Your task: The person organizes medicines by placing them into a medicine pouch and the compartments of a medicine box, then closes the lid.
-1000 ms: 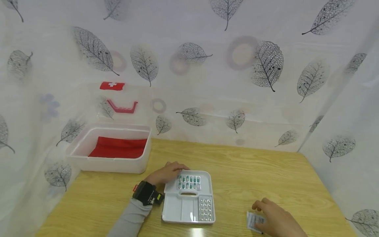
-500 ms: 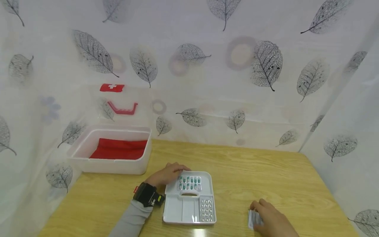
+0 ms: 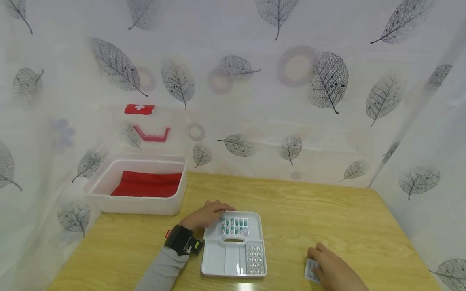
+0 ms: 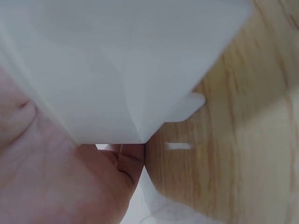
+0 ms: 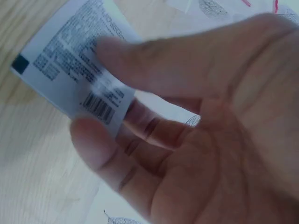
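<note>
Here's the desk (image 3: pixel 309 210) filling the near side, its bright wood catching a glare just in front of the tray. Far left sits the clear box (image 3: pixel 138 206) with a red cloth (image 3: pixel 147 186) inside; the left arm passes near it, so a careless backward swing of the elbow or wrist might knock it.

Centre stage, the white tray (image 3: pixel 214 258)! The left hand (image 3: pixel 205 214) grips its far left corner, and there's the worry: lean too hard on that one corner and the tray could tip or skid.

Over on the right, well apart from the tray, the right hand (image 3: pixel 335 266) is pinching a small packet (image 5: pixel 70 56) between thumb and fingers.

Now the loose cargo: the capsule strip (image 3: pixel 234 226) lies in the far half, the pill strip (image 3: pixel 254 260) in the near right compartment. I see nothing clipping them down, so a jolt could make either slide.

Finally that packet, low over the desk at the near right, thin and flexible. With a loose pinch, it could twist or slip away; squeezed hard, it may crease.
</note>
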Demonstrator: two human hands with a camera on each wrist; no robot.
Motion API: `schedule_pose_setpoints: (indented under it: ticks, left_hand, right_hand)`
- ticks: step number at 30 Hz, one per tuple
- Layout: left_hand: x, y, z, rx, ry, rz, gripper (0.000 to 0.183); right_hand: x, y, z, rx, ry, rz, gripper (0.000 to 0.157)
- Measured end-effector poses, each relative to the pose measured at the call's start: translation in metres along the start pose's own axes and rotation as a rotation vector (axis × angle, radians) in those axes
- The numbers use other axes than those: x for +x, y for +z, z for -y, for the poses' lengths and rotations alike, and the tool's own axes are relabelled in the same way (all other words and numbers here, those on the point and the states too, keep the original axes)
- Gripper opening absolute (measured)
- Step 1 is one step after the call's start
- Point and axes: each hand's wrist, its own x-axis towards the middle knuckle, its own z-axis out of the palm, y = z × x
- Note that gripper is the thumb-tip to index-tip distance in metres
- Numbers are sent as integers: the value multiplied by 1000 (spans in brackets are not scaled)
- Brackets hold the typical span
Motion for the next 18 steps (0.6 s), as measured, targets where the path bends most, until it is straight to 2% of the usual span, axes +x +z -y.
schedule_pose_setpoints:
  ticks: [2, 5, 8, 14, 18]
  left_hand:
    - [-1, 1, -1, -2, -3, 4, 38]
    - [-2, 1, -2, -4, -10, 6, 38]
    - [-3, 0, -3, -7, -10, 4, 38]
    - [-4, 0, -3, -3, 1, 7, 37]
    - [-2, 0, -3, -15, -4, 10, 37]
  right_hand:
    - [3, -2, 4, 22, -32, 14, 20]
    - [7, -4, 13, 48, -80, 24, 29]
    - [10, -6, 23, 41, -128, -8, 36]
    - [15, -17, 43, 40, -190, -107, 24]
    - [21, -25, 57, 88, -198, -135, 18]
